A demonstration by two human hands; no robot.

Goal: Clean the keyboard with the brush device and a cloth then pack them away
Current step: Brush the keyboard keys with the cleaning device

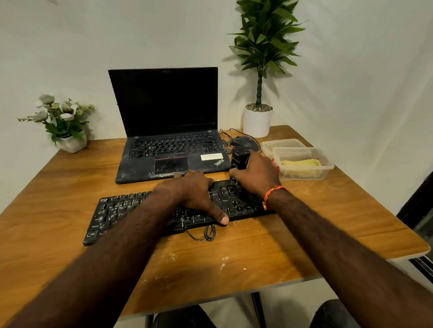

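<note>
A dusty black keyboard [127, 211] lies across the middle of the wooden table [64, 247]. My left hand [194, 192] spans its middle, fingers over the far edge and thumb on the near edge. My right hand [257, 175] grips the black brush device [239, 157] upright at the keyboard's far right corner. A yellow cloth [300, 164] lies in a clear plastic container [323, 168] to the right.
An open dusty laptop [168, 131] stands behind the keyboard. A black mouse [243, 141] with a cable lies beside it. The container's lid [282, 144] lies behind the container. A white potted plant [257, 122] stands at the back right, a flower pot [71, 144] at the back left. White crumbs dot the near tabletop.
</note>
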